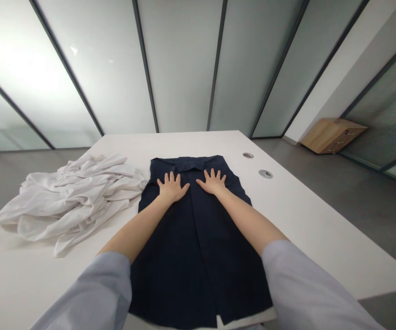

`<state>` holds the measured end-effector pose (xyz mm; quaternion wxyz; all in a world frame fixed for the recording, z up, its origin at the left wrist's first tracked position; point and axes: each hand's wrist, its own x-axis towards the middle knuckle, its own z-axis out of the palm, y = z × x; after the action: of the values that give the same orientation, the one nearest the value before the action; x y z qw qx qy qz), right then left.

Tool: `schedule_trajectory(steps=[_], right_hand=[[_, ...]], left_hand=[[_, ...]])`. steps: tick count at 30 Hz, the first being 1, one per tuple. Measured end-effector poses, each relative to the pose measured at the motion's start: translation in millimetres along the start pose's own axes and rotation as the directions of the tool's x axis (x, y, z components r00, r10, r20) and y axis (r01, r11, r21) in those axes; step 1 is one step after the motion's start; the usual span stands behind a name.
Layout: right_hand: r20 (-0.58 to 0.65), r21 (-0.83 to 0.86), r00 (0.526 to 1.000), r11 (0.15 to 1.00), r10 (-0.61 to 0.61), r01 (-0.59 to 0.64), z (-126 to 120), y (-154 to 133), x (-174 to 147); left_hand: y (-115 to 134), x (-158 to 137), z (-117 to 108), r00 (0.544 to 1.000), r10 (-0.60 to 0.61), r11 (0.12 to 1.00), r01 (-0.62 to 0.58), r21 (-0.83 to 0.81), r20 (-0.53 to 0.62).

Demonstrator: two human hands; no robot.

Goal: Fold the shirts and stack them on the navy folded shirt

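Observation:
A dark navy garment [191, 238] lies flat on the white table, with a line running down its middle, a small slit at the near hem and a collar-like fold at its far end. I cannot tell its exact kind. My left hand [172, 188] rests palm down on its upper left part, fingers spread. Across the middle line, my right hand [213, 182] presses flat on the upper right part, its fingers also apart. Neither hand grips anything.
To the left, a loose heap of white cloth [77, 197] reaches over the table's left edge. Two round cable holes, a farther one [248, 155] and a nearer one [265, 174], are set in the white table [307, 229]. A wooden cabinet [331, 135] stands beyond, at right.

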<state>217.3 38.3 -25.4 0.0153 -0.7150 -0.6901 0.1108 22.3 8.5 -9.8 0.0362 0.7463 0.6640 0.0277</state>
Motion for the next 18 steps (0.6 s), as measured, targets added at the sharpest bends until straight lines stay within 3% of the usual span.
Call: schedule_trajectory(steps=[3, 7, 12, 18], right_hand=[[-0.006, -0.009, 1.0, 1.0, -0.028, 0.028, -5.8, 1.7, 16.2], [-0.038, -0.016, 0.998, 0.998, -0.057, 0.056, -9.5, 5.4, 23.0], [-0.12, -0.036, 0.986, 0.993, -0.115, 0.111, -12.6, 5.2, -1.8], [-0.039, -0.041, 0.995, 0.995, -0.093, 0.092, 0.1, 2.8, -34.1]], left_hand=[[0.2, -9.4, 5.0, 0.996, -0.038, 0.999, 0.04, -0.026, 0.079], [-5.1, -4.3, 14.6, 0.996, -0.058, 0.998, 0.06, -0.025, 0.072], [-11.4, 24.7, 15.6, 0.995, -0.054, 0.998, 0.057, -0.036, 0.086], [-17.6, 47.8, 11.2, 0.996, -0.024, 0.999, 0.028, -0.045, 0.086]])
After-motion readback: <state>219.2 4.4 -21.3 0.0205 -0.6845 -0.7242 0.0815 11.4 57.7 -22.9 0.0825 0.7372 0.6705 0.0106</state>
